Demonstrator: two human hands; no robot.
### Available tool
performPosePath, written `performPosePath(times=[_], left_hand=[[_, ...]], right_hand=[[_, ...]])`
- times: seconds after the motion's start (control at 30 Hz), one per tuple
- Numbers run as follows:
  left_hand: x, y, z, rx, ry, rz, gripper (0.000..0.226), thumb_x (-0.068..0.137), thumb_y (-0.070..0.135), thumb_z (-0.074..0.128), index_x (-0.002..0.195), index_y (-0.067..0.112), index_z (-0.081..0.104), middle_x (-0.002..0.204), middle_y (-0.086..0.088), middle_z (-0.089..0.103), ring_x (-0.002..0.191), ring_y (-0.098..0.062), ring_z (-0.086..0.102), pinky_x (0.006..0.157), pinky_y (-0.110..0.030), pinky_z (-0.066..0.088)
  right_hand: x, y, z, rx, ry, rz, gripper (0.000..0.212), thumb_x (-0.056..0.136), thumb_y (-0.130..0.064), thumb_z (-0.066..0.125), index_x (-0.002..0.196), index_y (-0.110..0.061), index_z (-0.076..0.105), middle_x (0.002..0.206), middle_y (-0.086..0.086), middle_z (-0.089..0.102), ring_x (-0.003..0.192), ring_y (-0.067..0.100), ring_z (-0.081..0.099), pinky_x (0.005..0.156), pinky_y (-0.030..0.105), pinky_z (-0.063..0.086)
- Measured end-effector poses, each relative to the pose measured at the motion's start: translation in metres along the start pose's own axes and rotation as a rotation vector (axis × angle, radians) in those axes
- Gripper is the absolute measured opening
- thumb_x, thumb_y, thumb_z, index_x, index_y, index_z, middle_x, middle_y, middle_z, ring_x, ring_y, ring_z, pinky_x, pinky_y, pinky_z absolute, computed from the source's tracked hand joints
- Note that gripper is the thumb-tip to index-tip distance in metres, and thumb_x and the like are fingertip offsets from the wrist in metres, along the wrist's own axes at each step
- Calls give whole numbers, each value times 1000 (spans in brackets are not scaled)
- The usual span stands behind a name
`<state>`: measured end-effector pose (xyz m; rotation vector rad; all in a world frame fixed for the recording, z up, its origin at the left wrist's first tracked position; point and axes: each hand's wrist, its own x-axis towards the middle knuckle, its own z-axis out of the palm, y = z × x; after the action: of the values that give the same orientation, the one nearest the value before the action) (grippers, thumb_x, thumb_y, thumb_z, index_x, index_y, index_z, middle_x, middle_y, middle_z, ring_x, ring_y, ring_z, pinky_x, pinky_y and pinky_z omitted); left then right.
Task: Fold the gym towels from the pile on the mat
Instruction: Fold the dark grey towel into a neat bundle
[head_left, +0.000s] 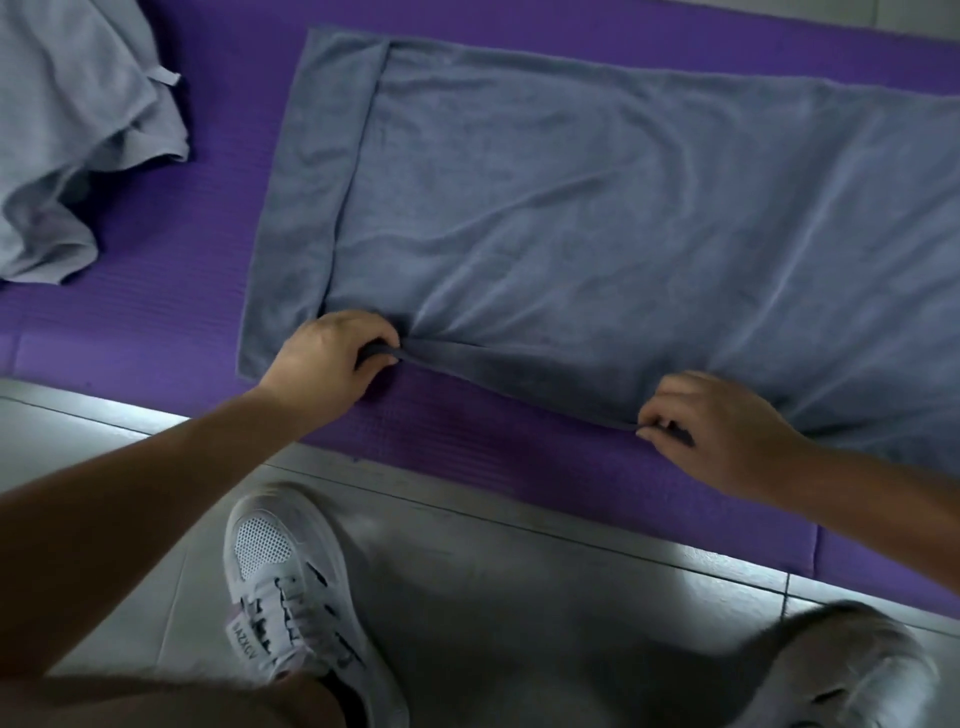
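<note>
A grey-blue towel (597, 208) lies spread across the purple mat (171, 249), with its left end folded over into a narrow flap. My left hand (327, 358) grips the towel's near edge close to that flap, fingers curled round a bunched bit of cloth. My right hand (717, 426) pinches the same near edge further right. Between the two hands the edge is lifted slightly off the mat and pulled taut. A pile of lighter grey towels (72, 135) sits crumpled at the mat's far left.
The mat's front edge meets a pale tiled floor (519, 571). My two white trainers stand on the tiles, the left trainer (291, 597) and the right trainer (841, 670) close to the mat. Bare purple mat shows between the towel and the pile.
</note>
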<state>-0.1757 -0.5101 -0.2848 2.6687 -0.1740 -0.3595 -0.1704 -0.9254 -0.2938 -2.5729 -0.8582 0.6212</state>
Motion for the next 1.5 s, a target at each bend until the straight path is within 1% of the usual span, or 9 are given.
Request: performPosePath(times=[0.2,0.37,0.53,0.67,0.8,0.93,1.1,1.37,1.5], left_hand=[[-14,-15,-16,129,-69,186,39,87,59,53,82,29,77,114,7,60,102,-18,57,94,-40,41],[7,-42,-43,-12,262,-369,49,86,54,47,113,20,68,116,-10,62,112,-39,55,97,-51,46],[4,-75,-57,38,-7,-699,32,87,43,65,110,22,57,115,-12,60,106,-37,57,82,-43,48],[-10,-80,-49,-54,-17,-757,38,88,46,66,104,23,40,100,-4,59,89,-30,55,72,-38,42],[-22,-90,-48,-123,-53,-806,33,87,47,69,91,25,45,82,5,54,87,-27,58,69,-35,40],[-31,-104,-53,-360,-32,-826,34,86,40,72,65,25,50,60,7,52,61,-16,52,55,-31,36],[-38,-118,-57,-570,26,-830,27,89,34,71,70,22,56,59,3,60,54,-15,58,52,-32,49],[-39,-135,-64,-822,50,-834,8,86,29,78,81,25,72,72,6,74,64,-14,72,69,-42,63],[-37,-137,-67,-691,-76,-740,18,81,43,80,75,29,69,63,22,65,59,2,61,52,-15,45]], right_hand=[[36,5,-49,2,-296,-18,23,91,-50,57,84,-33,70,72,-19,51,66,-4,51,68,29,49],[132,-25,-90,-56,-136,-113,12,90,-32,66,94,-25,74,86,-6,70,82,18,66,79,35,53],[282,-78,-107,-17,-27,-70,23,95,-23,63,114,-16,73,109,4,73,98,23,68,83,26,46],[397,-119,-109,181,161,39,21,96,-25,64,110,-15,75,107,2,75,96,12,65,82,20,46],[475,-137,-113,375,297,195,15,93,-22,69,105,-15,75,91,-3,69,87,10,65,93,34,56],[510,-141,-110,201,254,209,27,92,-28,72,114,-13,71,107,-1,69,99,13,64,92,23,49],[528,-143,-109,60,176,221,40,83,-35,81,116,-16,68,106,0,63,98,16,60,97,32,49],[538,-148,-118,-123,95,131,8,90,-21,74,89,-15,69,90,1,68,84,16,60,76,28,44],[544,-147,-119,-108,15,164,7,94,-14,66,98,-19,63,87,10,70,69,28,69,65,33,57]])
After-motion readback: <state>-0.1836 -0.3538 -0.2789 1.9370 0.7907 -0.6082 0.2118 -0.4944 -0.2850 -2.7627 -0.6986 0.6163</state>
